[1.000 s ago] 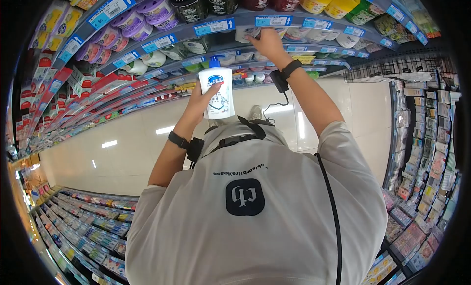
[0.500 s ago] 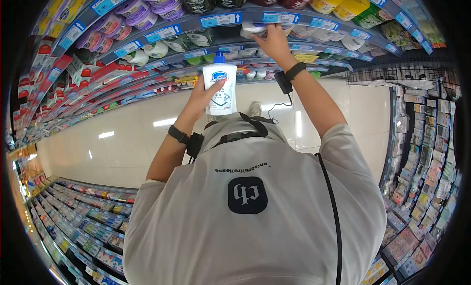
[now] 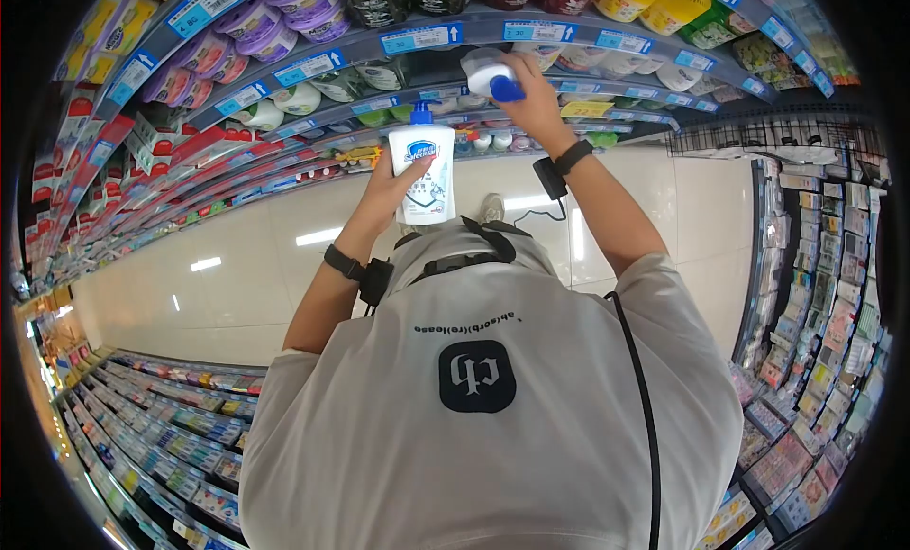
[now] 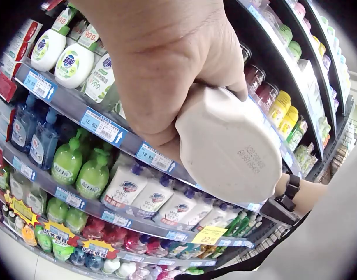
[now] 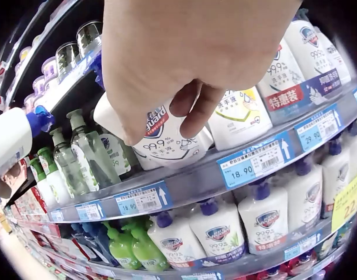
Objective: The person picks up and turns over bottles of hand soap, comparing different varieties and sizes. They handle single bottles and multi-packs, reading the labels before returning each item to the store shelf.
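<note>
In the head view my left hand (image 3: 391, 188) grips a white pump bottle (image 3: 423, 171) with a blue top, held upright in front of the shelves. The left wrist view shows that hand (image 4: 166, 64) wrapped round the bottle's pale base (image 4: 231, 146). My right hand (image 3: 528, 88) is higher, at an upper shelf, and grips a second white bottle (image 3: 485, 76) with a blue pump, tipped outward. In the right wrist view its fingers (image 5: 193, 108) curl over this bottle (image 5: 164, 143), which leans off the shelf edge (image 5: 166, 189). The left-hand bottle (image 5: 9, 140) shows at the far left.
Curved store shelves (image 3: 313, 72) with blue price tags hold rows of white, green and blue soap bottles (image 4: 91, 172) and jars (image 3: 294, 5) on top. A rack of small packets (image 3: 825, 266) stands at the right. Pale floor tiles (image 3: 237, 275) run along the aisle.
My right hand has drawn a white bottle with a blue pump out from the upper shelf, where it was reaching in before. The left hand's bottle has hardly moved.
</note>
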